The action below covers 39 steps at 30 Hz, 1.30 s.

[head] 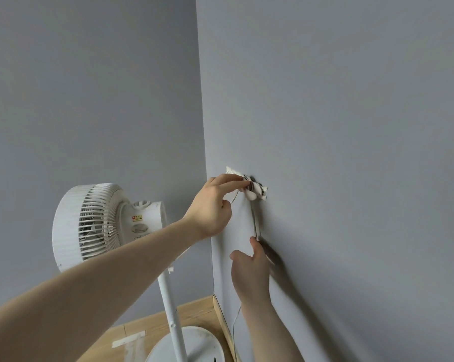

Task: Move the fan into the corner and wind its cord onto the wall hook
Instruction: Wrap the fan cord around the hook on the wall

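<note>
At the left, the white pedestal fan with its round slatted grille [90, 220] stands in the corner where the two grey walls meet, its thin white pole [168, 304] running down to a round white base [194, 343] on the pale wooden floor [147, 333], so that part of the job looks done. It seems a light plastic thing, top-heavy, best shifted by the pole rather than the grille. Moving right, the left hand [213, 207] reaches up from a long outstretched forearm, wrist a little bent, fingers pinched narrowly at the small white wall hook [254, 190] on the right-hand grey wall [351, 126], where loops of the thin white cord [255, 220] already seem bunched; whether the fingertips grip the cord itself or only steady the bundle cannot be told. From the hook a strand drops straight down the wall to the right hand [252, 270], which is raised with its back to the camera, thumb out to the left, fingers closed on the cord just beside the wall. Below that wrist more cord hangs slack towards the skirting. The cord looks limp, smooth and slippery, likely to spring off a small hook, so it wants light tension from below while the upper fingers lay each turn.
</note>
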Motion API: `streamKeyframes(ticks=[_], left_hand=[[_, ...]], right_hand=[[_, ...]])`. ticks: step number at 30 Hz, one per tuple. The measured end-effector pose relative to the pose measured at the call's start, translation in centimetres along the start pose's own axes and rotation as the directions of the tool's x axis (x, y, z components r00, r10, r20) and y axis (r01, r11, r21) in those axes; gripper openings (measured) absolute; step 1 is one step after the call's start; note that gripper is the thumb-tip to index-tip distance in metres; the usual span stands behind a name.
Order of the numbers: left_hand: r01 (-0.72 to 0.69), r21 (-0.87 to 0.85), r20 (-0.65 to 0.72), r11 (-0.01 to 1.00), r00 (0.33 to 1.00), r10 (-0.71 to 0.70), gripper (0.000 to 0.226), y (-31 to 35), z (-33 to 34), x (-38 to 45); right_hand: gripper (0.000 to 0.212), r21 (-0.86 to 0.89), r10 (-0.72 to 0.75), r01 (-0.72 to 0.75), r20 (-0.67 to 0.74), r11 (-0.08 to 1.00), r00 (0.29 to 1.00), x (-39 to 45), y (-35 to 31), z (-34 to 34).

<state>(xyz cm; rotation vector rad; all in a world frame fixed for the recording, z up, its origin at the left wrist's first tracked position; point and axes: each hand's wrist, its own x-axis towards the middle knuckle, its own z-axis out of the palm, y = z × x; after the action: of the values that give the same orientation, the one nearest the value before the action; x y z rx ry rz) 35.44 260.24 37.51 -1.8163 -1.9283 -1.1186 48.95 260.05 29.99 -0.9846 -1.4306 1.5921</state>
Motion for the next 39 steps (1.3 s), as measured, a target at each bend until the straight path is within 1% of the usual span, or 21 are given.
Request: streamKeyframes(ticks=[3, 5, 6, 8, 11, 13, 15, 18, 23, 25, 27, 30, 32, 36, 39], left_hand=[[0.151, -0.225, -0.051, 0.963, 0.985, -0.166, 0.074, 0.4, 0.3, 0.6], [0.244, -0.285, -0.087, 0.927, 0.957, -0.278, 0.069, 0.5, 0.4, 0.8], [0.284, -0.291, -0.088, 0.914, 0.943, -0.321, 0.066, 0.1, 0.5, 0.9], [0.362, -0.268, -0.061, 0.893, 0.918, -0.391, 0.063, -1.0, 0.9, 0.9], [0.472, -0.219, 0.009, 0.854, 0.876, -0.482, 0.060, -2.9, 1.6, 0.5], [0.535, -0.219, 0.075, 0.816, 0.843, -0.533, 0.054, -4.0, 2.0, 0.2], [0.600, -0.231, 0.178, 0.766, 0.800, -0.573, 0.046, -4.8, 2.3, 0.0], [0.653, -0.261, 0.292, 0.711, 0.755, -0.587, 0.035, -5.7, 3.0, -0.3], [0.683, -0.342, 0.270, 0.645, 0.729, -0.629, 0.033, -6.7, 3.8, -0.3], [0.702, -0.369, 0.305, 0.609, 0.710, -0.635, 0.033, -6.9, 4.1, -0.2], [0.716, -0.365, 0.377, 0.595, 0.699, -0.608, 0.032, -7.2, 4.5, -0.3], [0.713, -0.353, 0.446, 0.606, 0.698, -0.561, 0.031, -7.8, 5.2, -0.3], [0.716, -0.364, 0.467, 0.596, 0.694, -0.549, 0.033, -7.9, 5.5, -0.1], [0.717, -0.420, 0.493, 0.557, 0.695, -0.523, 0.036, -7.9, 5.6, 0.1], [0.708, -0.436, 0.461, 0.555, 0.706, -0.538, 0.041, -8.1, 5.8, 0.2]], right_hand=[[0.064, 0.002, 0.006, -0.006, 0.006, 1.000, 1.000, 1.4, -0.1, 0.8], [0.055, 0.020, 0.015, -0.015, 0.016, 1.000, 1.000, 2.0, -0.5, 0.8], [0.052, 0.033, 0.021, -0.022, 0.022, 0.999, 1.000, 2.4, -0.6, 0.7], [0.054, 0.065, 0.041, -0.045, 0.048, 0.997, 0.998, 2.9, -0.9, 0.4], [0.058, 0.039, 0.027, -0.030, 0.076, 0.999, 0.997, 3.5, -1.3, 0.4], [0.059, 0.002, 0.014, -0.014, 0.081, 1.000, 0.997, 4.0, -1.2, 0.7], [0.061, -0.031, 0.005, -0.003, 0.071, 1.000, 0.997, 4.4, -1.2, 1.0], [0.063, -0.032, -0.006, 0.009, 0.086, 0.999, 0.996, 5.1, -1.5, 1.4], [0.062, 0.025, -0.033, 0.030, 0.123, 0.999, 0.992, 5.9, -2.3, 1.8], [0.063, 0.056, -0.035, 0.027, 0.137, 0.998, 0.990, 6.3, -2.5, 1.9], [0.063, 0.127, -0.042, 0.024, 0.142, 0.992, 0.989, 6.6, -2.7, 2.1], [0.060, 0.286, -0.059, 0.012, 0.155, 0.958, 0.986, 7.1, -2.9, 2.0], [0.058, 0.334, -0.069, 0.009, 0.169, 0.943, 0.983, 7.3, -3.1, 2.0], [0.057, 0.344, -0.063, -0.009, 0.197, 0.939, 0.978, 7.3, -3.3, 1.7], [0.048, 0.322, -0.056, -0.011, 0.198, 0.947, 0.979, 6.7, -3.7, 1.2]])
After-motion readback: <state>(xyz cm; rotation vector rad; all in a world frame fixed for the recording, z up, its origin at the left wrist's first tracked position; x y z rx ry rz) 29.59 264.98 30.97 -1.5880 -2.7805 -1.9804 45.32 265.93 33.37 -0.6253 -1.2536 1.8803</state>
